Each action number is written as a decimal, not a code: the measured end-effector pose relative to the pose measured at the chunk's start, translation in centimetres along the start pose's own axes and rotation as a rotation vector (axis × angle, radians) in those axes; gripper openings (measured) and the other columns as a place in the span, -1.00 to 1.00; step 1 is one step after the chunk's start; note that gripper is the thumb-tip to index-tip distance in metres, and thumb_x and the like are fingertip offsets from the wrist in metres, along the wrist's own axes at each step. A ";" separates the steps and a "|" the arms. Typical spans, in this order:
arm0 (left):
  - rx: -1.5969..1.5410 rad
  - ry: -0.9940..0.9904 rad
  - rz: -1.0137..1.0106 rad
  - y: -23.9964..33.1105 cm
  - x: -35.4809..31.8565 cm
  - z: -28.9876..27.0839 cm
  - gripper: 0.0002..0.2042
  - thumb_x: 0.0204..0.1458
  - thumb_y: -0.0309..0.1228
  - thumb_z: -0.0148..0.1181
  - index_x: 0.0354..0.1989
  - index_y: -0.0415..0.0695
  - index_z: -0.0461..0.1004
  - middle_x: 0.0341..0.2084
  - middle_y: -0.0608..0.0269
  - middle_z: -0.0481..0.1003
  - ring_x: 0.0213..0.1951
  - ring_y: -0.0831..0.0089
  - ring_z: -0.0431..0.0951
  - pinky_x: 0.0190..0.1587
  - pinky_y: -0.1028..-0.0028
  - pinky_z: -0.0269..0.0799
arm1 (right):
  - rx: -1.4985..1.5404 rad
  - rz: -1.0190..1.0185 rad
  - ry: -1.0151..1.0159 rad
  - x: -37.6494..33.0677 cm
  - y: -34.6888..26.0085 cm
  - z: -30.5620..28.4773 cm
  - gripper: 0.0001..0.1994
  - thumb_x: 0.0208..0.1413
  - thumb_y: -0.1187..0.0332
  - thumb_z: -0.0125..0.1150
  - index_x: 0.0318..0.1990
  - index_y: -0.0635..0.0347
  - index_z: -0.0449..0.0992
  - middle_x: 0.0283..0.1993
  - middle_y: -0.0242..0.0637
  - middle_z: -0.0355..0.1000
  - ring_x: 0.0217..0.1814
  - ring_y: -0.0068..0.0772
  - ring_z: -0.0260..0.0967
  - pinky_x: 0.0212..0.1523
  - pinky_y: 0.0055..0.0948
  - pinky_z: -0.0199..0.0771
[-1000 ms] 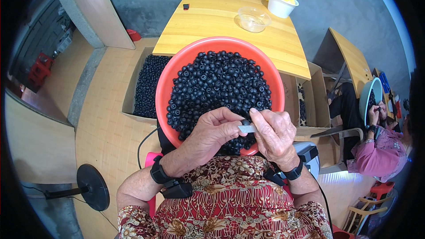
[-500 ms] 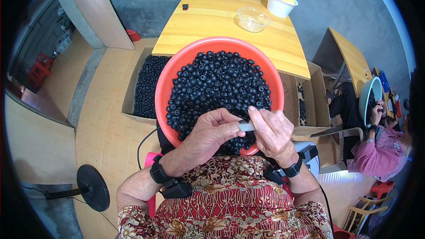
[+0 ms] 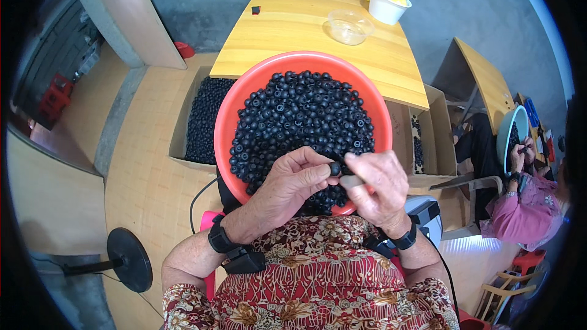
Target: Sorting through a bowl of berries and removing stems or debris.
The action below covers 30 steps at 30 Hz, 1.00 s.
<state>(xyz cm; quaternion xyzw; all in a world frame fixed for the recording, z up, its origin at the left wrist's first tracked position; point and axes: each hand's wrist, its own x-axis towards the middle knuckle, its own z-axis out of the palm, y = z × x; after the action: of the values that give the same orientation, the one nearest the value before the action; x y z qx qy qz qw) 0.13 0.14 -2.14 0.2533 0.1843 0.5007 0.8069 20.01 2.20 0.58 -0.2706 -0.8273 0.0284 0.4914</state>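
Before me a red basin (image 3: 221,140) is heaped with small round black pieces (image 3: 306,113), many with a hole in one side. Over its near part, the thumb and fingers of my left hand (image 3: 284,183) pinch one black bead-like piece (image 3: 334,168). Close beside it, my right hand (image 3: 384,189) is closed on a small flat grey strip (image 3: 350,181), mostly covered by the fingers. Its fingers are slightly blurred. The two hands nearly meet, and I cannot tell whether the strip touches the piece.
Beyond the basin stands a wooden table (image 3: 293,30) with a clear bowl (image 3: 350,27) and a white tub (image 3: 387,6). A cardboard box (image 3: 177,140) of black pieces sits at left, another box (image 3: 441,128) at right. Far right, a co-worker in a pink sleeve (image 3: 516,220) handles a teal basin (image 3: 502,134).
The grey strip has drawn back to the right with my right hand, whose fingers have shifted. The black piece in my left fingertips now shows clearly.
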 end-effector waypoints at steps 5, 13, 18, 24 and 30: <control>0.000 -0.022 0.023 -0.4 0.2 0.1 -0.92 0.22 -0.46 0.21 -0.17 -0.15 0.52 -0.19 0.25 0.59 -0.12 0.51 0.60 0.02 0.47 0.54 | -0.059 -0.073 -0.068 -0.4 -0.1 0.1 -0.45 -0.36 0.50 0.43 -0.02 0.22 0.64 -0.25 -0.31 0.48 -0.38 -0.33 0.38 -0.40 -0.41 0.42; 0.011 -0.006 -0.008 -0.5 0.2 -0.1 -0.92 0.19 -0.43 0.25 -0.18 -0.11 0.52 -0.22 0.31 0.59 -0.16 0.57 0.57 0.00 0.47 0.50 | -0.074 -0.105 -0.069 -0.6 -0.3 0.1 -0.50 -0.40 0.52 0.37 -0.11 0.20 0.65 -0.26 -0.32 0.48 -0.38 -0.33 0.39 -0.41 -0.40 0.42; 0.028 0.017 -0.020 -0.3 0.0 0.0 -0.91 0.18 -0.45 0.26 -0.19 -0.13 0.53 -0.23 0.30 0.58 -0.16 0.55 0.56 -0.01 0.47 0.49 | -0.063 -0.084 -0.067 -0.5 -0.4 0.1 -0.57 -0.39 0.52 0.37 -0.18 0.19 0.63 -0.29 -0.32 0.47 -0.39 -0.33 0.39 -0.43 -0.40 0.40; 0.083 0.052 -0.016 -0.2 0.1 -0.6 -0.92 0.19 -0.49 0.23 -0.18 -0.16 0.53 -0.26 0.27 0.57 -0.17 0.50 0.57 -0.01 0.47 0.49 | -0.137 -0.140 -0.106 -0.7 -0.4 0.1 -0.66 -0.30 0.55 0.37 -0.22 0.18 0.63 -0.34 -0.34 0.46 -0.41 -0.33 0.37 -0.46 -0.39 0.36; 0.440 0.269 0.275 5.8 -0.1 -0.3 -0.95 0.18 -0.51 0.22 -0.22 -0.18 0.50 -0.28 0.19 0.58 -0.23 0.45 0.61 -0.12 0.48 0.55 | -0.055 -0.044 -0.055 -0.4 0.6 0.4 -0.72 -0.25 0.59 0.36 -0.27 0.18 0.60 -0.38 -0.30 0.46 -0.41 -0.28 0.38 -0.43 -0.33 0.36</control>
<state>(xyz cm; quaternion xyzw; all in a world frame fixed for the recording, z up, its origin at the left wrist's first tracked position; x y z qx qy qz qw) -4.20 2.21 1.05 0.3761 0.3578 0.5827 0.6253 20.08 2.60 -0.11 -0.2649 -0.8468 0.0025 0.4613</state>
